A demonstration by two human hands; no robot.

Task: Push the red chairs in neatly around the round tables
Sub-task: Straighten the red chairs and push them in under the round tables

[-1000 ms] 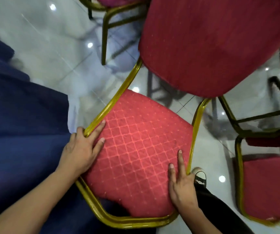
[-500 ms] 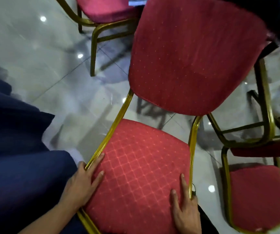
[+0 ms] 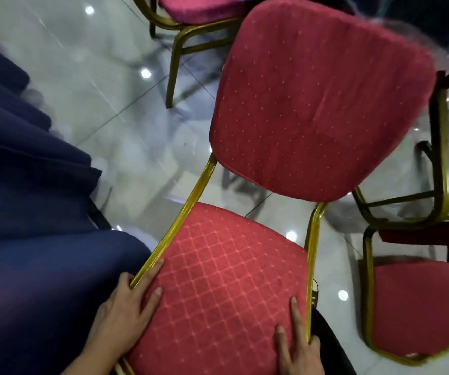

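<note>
A red chair (image 3: 223, 277) with a gold metal frame fills the middle of the view, its padded back (image 3: 318, 104) leaning away from me. My left hand (image 3: 123, 312) grips the left seat edge, thumb outside the gold rail and fingers on the cushion. My right hand (image 3: 296, 345) grips the right seat edge, fingers lying along the cushion beside the rail. A dark blue tablecloth (image 3: 28, 212) hangs in folds at the left, touching the chair's left side.
A second red chair (image 3: 412, 307) stands close at the right, with gold and dark chair legs (image 3: 440, 158) above it. A third red chair (image 3: 199, 9) is at the top. Glossy grey tiled floor (image 3: 96, 77) lies between them.
The chair has slid down and away in the view, so its whole back now shows. Both hands keep the same hold on the seat edges.
</note>
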